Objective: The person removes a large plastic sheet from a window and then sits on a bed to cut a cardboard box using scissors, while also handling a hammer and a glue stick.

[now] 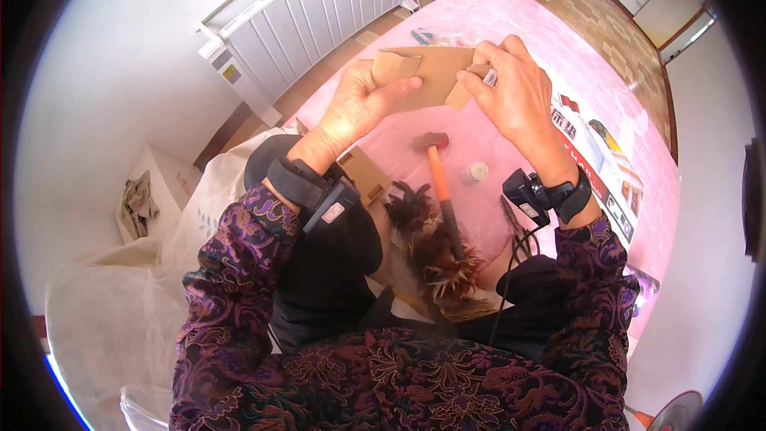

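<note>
Both hands hold up a piece of brown folded cardboard (437, 75) above the pink mattress (395, 123). My left hand (374, 93) pinches its left end, thumb over a folded flap. At the right end, my right hand (511, 87) grips a smaller flap between thumb and fingers. Below the cardboard lies a hammer (438, 170) with an orange and black handle. Its handle end rests against a brown feather duster (428, 239). A small white cylindrical container (476, 172) stands right of the hammer.
Another cardboard piece (364, 176) lies beside my left knee. A printed sheet (598, 161) bearing writing covers the mattress's right side. Black cables (517, 233) run near my right leg. A white radiator (317, 18) lines the wall. Plastic packaging (443, 39) lies beyond my hands.
</note>
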### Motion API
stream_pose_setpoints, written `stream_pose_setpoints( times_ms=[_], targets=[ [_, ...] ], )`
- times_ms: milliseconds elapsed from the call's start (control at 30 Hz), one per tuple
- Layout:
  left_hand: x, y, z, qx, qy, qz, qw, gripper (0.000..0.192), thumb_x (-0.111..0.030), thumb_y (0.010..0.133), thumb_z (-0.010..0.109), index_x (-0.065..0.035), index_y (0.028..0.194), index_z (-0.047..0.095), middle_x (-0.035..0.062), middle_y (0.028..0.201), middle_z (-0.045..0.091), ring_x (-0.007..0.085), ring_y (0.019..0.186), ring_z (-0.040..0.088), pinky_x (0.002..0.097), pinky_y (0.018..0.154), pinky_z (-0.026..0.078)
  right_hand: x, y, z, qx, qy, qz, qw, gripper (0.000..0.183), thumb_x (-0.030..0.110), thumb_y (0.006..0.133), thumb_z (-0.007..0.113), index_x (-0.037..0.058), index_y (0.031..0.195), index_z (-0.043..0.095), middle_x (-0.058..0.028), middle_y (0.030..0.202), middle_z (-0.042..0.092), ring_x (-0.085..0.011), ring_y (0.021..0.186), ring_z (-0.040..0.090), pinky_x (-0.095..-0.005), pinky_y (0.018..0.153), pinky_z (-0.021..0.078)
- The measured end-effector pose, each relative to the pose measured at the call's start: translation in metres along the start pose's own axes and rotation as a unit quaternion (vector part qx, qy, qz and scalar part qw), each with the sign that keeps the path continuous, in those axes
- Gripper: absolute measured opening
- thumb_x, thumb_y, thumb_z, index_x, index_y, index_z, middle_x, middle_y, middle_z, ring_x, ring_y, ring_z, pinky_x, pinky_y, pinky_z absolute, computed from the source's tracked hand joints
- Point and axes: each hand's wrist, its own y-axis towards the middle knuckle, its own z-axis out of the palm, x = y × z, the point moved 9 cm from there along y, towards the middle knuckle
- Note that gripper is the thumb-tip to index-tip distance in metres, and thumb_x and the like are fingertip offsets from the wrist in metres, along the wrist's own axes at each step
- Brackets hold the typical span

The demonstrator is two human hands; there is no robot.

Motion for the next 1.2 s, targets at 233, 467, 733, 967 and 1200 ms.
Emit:
stream_pose_setpoints(
  times_ms=[233,467,733,967,1200],
  targets=[
    [0.008,0.000,0.003,0.030,0.107,0.008,0.994,0.027,-0.011,0.083,0.056,0.0019,0.107,0.054,0.0033,0.087,0.061,0.0067,0.080,0.053,0.0218,0.073,0.044,-0.015,-0.002,0.027,0.083,0.036,0.070,0.993,0.016,0.018,0.071,0.065,0.0074,0.080,0.057,-0.0110,0.068,0.061,-0.0300,0.067,0.059,-0.0394,0.058,0.0454],
    [0.006,0.002,-0.002,-0.007,0.105,0.015,0.994,0.022,-0.016,0.080,0.058,0.0004,0.094,0.060,0.0043,0.074,0.062,0.0073,0.067,0.053,0.0235,0.062,0.043,-0.032,-0.003,0.043,0.021,0.249,0.095,0.964,0.019,0.018,0.068,0.066,0.0065,0.069,0.051,-0.0066,0.060,0.060,-0.0209,0.054,0.058,-0.0312,0.051,0.0433],
    [0.000,-0.001,-0.002,0.007,-0.041,-0.021,0.999,0.026,-0.016,0.079,0.060,-0.0002,0.099,0.058,0.0034,0.082,0.061,0.0091,0.076,0.055,0.0227,0.071,0.044,-0.026,0.002,0.023,0.033,0.240,0.053,0.969,0.014,0.009,0.066,0.058,0.0063,0.064,0.045,-0.0044,0.048,0.052,-0.0126,0.044,0.049,-0.0277,0.045,0.0391],
    [0.002,0.002,-0.003,0.006,-0.081,-0.030,0.996,0.025,-0.015,0.077,0.061,-0.0028,0.099,0.059,0.0020,0.087,0.061,0.0082,0.080,0.055,0.0238,0.073,0.044,-0.007,0.005,0.012,-0.001,0.178,0.000,0.984,0.011,0.005,0.064,0.055,0.0046,0.065,0.045,-0.0083,0.056,0.052,-0.0206,0.049,0.051,-0.0311,0.048,0.0401],
    [-0.003,0.001,-0.004,0.004,-0.043,-0.015,0.999,0.026,-0.015,0.077,0.061,-0.0011,0.100,0.057,0.0039,0.086,0.061,0.0097,0.077,0.056,0.0230,0.071,0.045,-0.012,0.005,0.011,-0.032,0.221,-0.010,0.975,0.007,0.000,0.062,0.055,0.0026,0.065,0.049,-0.0121,0.062,0.053,-0.0229,0.053,0.053,-0.0320,0.050,0.0418]
  ],
)
